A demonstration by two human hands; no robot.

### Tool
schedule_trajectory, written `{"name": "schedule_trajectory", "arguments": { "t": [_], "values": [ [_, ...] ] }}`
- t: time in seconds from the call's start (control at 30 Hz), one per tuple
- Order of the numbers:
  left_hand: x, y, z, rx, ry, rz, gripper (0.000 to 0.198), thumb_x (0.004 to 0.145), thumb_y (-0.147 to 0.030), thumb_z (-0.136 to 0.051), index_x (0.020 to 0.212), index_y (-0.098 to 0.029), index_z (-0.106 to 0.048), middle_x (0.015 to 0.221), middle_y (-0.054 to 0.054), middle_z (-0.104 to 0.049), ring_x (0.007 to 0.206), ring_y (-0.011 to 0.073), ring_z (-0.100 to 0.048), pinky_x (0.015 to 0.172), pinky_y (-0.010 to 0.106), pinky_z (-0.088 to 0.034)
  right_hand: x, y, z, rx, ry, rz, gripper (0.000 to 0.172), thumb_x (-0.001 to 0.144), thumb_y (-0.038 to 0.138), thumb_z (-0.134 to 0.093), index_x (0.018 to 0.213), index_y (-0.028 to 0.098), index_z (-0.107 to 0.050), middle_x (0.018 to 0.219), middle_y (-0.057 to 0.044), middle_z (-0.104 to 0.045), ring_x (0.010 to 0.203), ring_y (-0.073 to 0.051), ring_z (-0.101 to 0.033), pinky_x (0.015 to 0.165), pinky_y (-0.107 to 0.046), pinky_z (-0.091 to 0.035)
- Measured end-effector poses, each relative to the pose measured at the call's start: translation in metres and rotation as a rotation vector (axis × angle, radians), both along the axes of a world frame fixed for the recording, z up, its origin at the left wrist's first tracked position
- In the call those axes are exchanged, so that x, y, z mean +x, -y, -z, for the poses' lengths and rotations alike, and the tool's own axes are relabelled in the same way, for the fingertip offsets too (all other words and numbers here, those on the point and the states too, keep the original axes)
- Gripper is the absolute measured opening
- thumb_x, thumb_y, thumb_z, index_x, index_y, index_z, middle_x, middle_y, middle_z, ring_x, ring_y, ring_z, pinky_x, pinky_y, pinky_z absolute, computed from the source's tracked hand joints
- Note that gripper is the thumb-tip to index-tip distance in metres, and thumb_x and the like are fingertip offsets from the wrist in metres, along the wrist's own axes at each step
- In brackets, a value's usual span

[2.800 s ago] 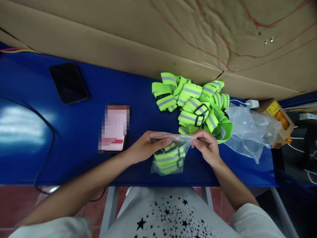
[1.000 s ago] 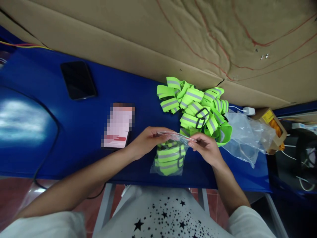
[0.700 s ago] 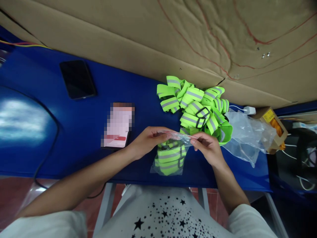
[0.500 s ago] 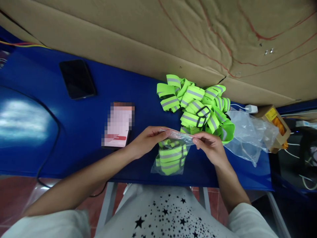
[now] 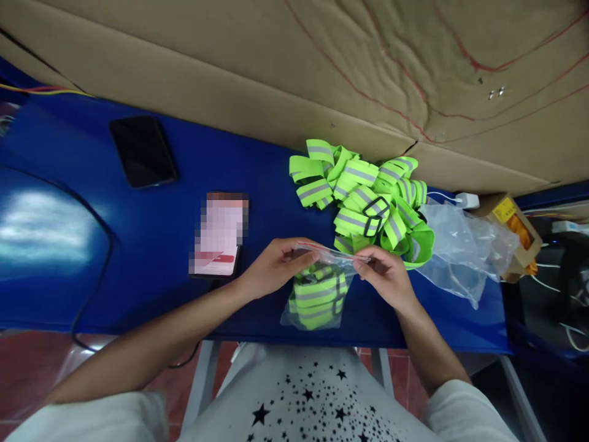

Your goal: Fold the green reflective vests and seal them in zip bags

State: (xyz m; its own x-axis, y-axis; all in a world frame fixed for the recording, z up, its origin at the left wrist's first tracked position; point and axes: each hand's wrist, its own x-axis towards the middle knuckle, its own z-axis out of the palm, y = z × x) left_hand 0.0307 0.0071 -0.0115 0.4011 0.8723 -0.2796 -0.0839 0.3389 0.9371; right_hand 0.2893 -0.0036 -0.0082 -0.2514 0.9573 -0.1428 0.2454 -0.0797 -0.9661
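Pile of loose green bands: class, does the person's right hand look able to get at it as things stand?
Probably yes: the pile lies just beyond the right hand, nothing between. But its fingers pinch the clear bag, so it must let go first.

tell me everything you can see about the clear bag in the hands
The clear plastic bag is small, thin and crinkled, with a reddish strip along its top edge. Inside is a folded neon-green band with grey stripes and a black buckle. The left hand pinches one end of the top edge, the right hand the other, stretching it level. Its lower part seems to rest on the blue table.
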Motion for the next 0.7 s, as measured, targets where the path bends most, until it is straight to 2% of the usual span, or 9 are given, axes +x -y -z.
{"name": "schedule_trajectory", "arguments": {
  "t": [0.13, 0.23, 0.43, 0.6, 0.7],
  "values": [
    [0.0022, 0.0004, 0.0018, -0.121, 0.116, -0.002, 0.022, 0.086, -0.035, -0.08, 0.101, -0.019, -0.079, 0.097, 0.005, -0.081, 0.089, 0.0161, -0.072, 0.083, 0.027, -0.051, 0.0032, 0.0011, 0.0017, -0.018, 0.021, -0.018, 0.013, 0.09, 0.035, -0.077, 0.089, 0.023, -0.074, 0.078, 0.0, -0.07, 0.068, -0.013, -0.062, 0.064, -0.024, -0.05],
    [0.0037, 0.001, 0.0029, -0.113, 0.11, -0.013, 0.022, 0.085, -0.036, -0.079, 0.096, -0.018, -0.078, 0.092, 0.005, -0.08, 0.083, 0.0156, -0.07, 0.079, 0.027, -0.05, 0.0042, 0.0021, 0.0023, 0.019, 0.085, -0.017, 0.014, 0.09, 0.036, -0.076, 0.086, 0.022, -0.073, 0.073, 0.0, -0.067, 0.066, -0.013, -0.06, 0.061, -0.025, -0.048],
    [0.0035, 0.0039, 0.0039, 0.005, -0.057, -0.031, 0.023, 0.09, -0.037, -0.073, 0.096, -0.015, -0.074, 0.087, 0.004, -0.075, 0.076, 0.0132, -0.065, 0.068, 0.023, -0.046, 0.0017, 0.0036, 0.0012, 0.123, 0.182, -0.047, 0.015, 0.094, 0.033, -0.071, 0.084, 0.022, -0.07, 0.068, 0.001, -0.061, 0.06, -0.012, -0.053, 0.056, -0.024, -0.043],
    [0.003, 0.0065, 0.006, 0.131, -0.124, -0.036, 0.029, 0.094, -0.042, -0.068, 0.097, -0.014, -0.073, 0.083, 0.003, -0.072, 0.068, 0.0112, -0.06, 0.058, 0.021, -0.04, 0.0008, 0.0034, -0.0023, 0.226, 0.269, -0.112, 0.006, 0.094, 0.029, -0.07, 0.096, 0.023, -0.071, 0.085, 0.0, -0.072, 0.073, -0.014, -0.064, 0.069, -0.026, -0.052],
    [0.0023, 0.0055, 0.0051, 0.191, -0.162, -0.032, 0.025, 0.096, -0.038, -0.067, 0.1, -0.015, -0.075, 0.088, 0.005, -0.076, 0.074, 0.0123, -0.065, 0.063, 0.022, -0.045, 0.0021, 0.0016, -0.0037, 0.274, 0.308, -0.096, 0.006, 0.094, 0.029, -0.071, 0.097, 0.024, -0.074, 0.089, -0.001, -0.076, 0.076, -0.015, -0.068, 0.07, -0.027, -0.054]
  ]
}}
